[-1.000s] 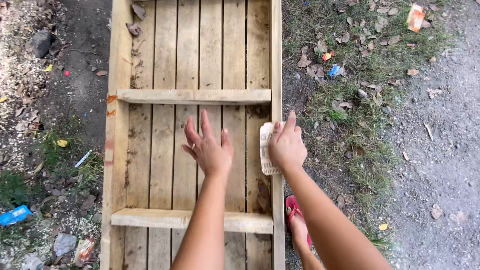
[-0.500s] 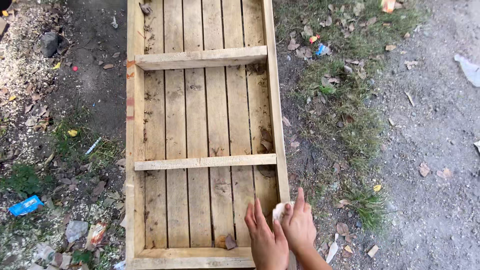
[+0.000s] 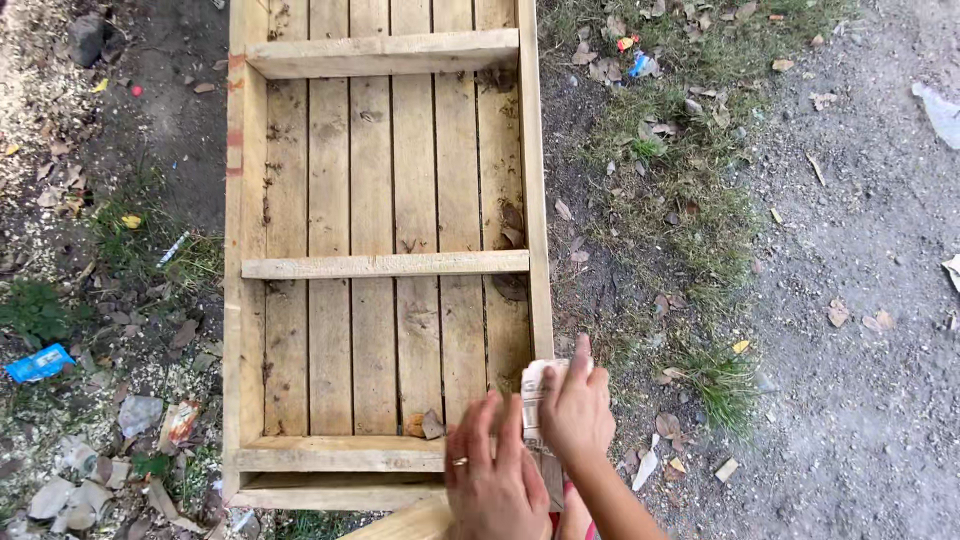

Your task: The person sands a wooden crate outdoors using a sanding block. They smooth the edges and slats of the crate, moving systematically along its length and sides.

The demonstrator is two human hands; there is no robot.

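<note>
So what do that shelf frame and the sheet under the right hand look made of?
Shelf frame: bare, unpainted wood by its look, with visible grain, knots and plank seams. Sheet under the right hand: whitish, printed and flexible, perhaps sandpaper or paper; unclear which.

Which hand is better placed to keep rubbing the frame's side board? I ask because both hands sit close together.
Right, probably: the right hand already presses the pale folded paper sheet on the long wooden slatted frame; the left hand lies flat beside it.
</note>
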